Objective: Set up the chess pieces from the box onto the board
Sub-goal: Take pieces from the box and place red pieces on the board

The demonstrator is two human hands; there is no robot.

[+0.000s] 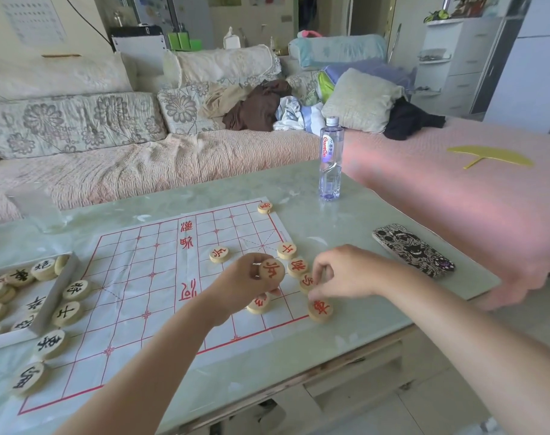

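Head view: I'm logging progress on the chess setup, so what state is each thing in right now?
Left hand: holding a red piece lifted off the board.
Right hand: fingers pinching a red piece lying on the board.
Board: spread flat, partly set.
Box: open, black pieces inside.
Water bottle: upright, capped.
Phone: lying flat, patterned back up.

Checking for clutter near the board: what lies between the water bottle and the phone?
Nothing: in the head view, only bare table lies between the bottle and the phone.
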